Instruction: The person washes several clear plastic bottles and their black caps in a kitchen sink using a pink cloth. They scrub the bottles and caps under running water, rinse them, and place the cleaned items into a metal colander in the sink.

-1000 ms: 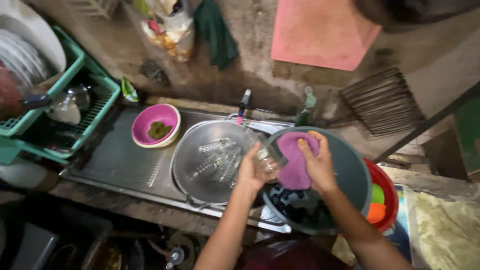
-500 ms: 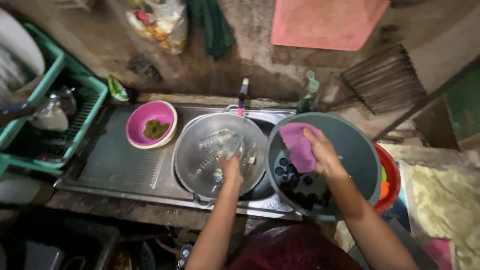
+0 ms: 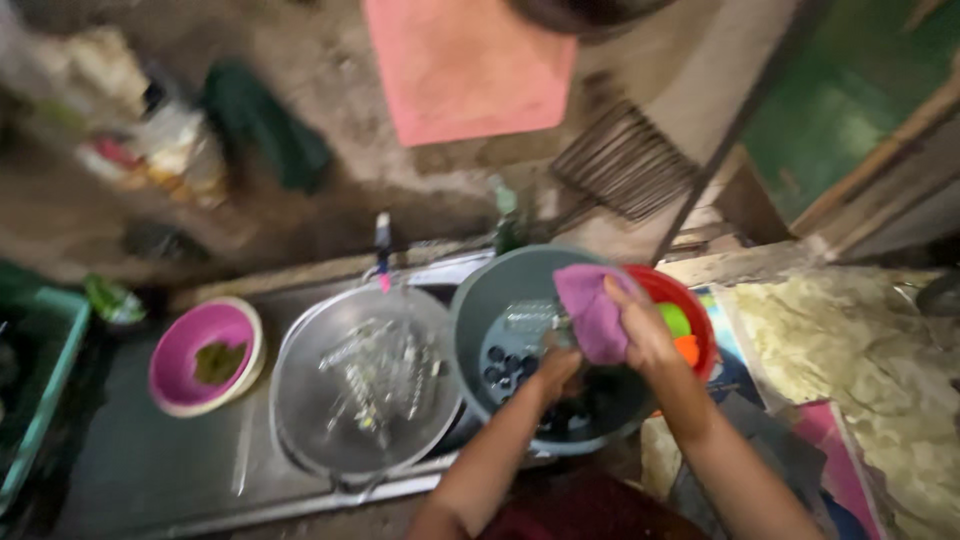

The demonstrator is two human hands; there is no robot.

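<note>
My right hand (image 3: 645,340) holds a purple cloth (image 3: 590,310) over the right side of a grey basin (image 3: 480,305). My left hand (image 3: 557,368) reaches down into that basin among dark, round-topped dishes (image 3: 505,362). Blur hides whether its fingers grip anything. A clear glass (image 3: 530,318) lies in the basin just above my left hand. To the left, a wide metal bowl (image 3: 300,400) in the sink holds several clear glasses (image 3: 370,375).
A pink bowl (image 3: 190,340) with green scraps sits on the steel drainboard (image 3: 150,470). A red basin (image 3: 690,295) with green and orange items stands behind the grey one. A tap (image 3: 382,240) rises at the back. A green crate (image 3: 45,380) is at far left.
My left hand left the metal bowl of glasses and moved right into the grey basin. The view swung to the right. My right hand kept the purple cloth.
</note>
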